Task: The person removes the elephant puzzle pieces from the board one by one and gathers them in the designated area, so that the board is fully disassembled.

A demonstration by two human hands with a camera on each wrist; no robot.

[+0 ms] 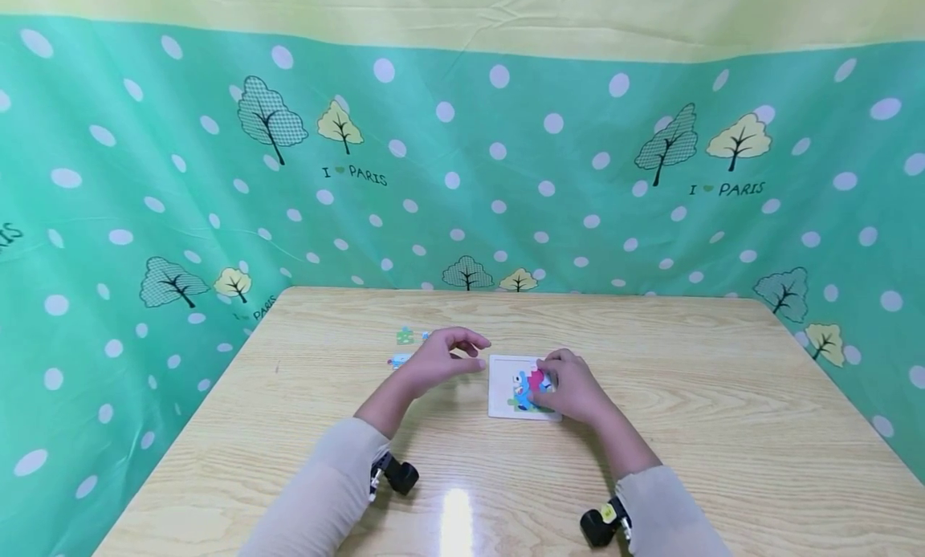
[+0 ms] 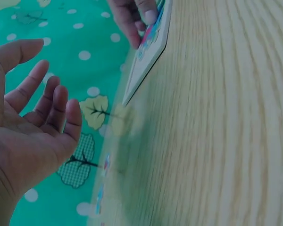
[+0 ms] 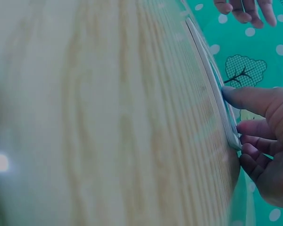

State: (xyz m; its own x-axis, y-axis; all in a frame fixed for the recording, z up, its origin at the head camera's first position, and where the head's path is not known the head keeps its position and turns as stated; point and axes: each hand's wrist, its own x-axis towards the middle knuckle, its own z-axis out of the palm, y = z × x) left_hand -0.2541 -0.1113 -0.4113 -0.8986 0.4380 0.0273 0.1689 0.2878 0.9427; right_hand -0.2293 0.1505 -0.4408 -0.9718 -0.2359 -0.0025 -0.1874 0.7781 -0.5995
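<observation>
A shallow white puzzle tray (image 1: 500,388) lies on the wooden table, several joined puzzle pieces (image 1: 522,390) in blue, red and green filling its right part. My right hand (image 1: 574,387) reaches over the tray's right side. Its thumb and forefinger touch the pieces, spread apart from each other; the palm hides some of the picture. In the right wrist view the straight thumb (image 3: 247,99) rests on the tray's face. Left of the tray, my left hand (image 1: 441,358) hovers above the table with loosely bent fingers and nothing in them, as the left wrist view also shows.
Loose puzzle pieces lie to the left, among them a green one (image 1: 405,336) and a blue one (image 1: 400,360); my left hand partly covers another. Behind the wooden table (image 1: 686,396) hangs a green dotted curtain (image 1: 506,180) with printed trees.
</observation>
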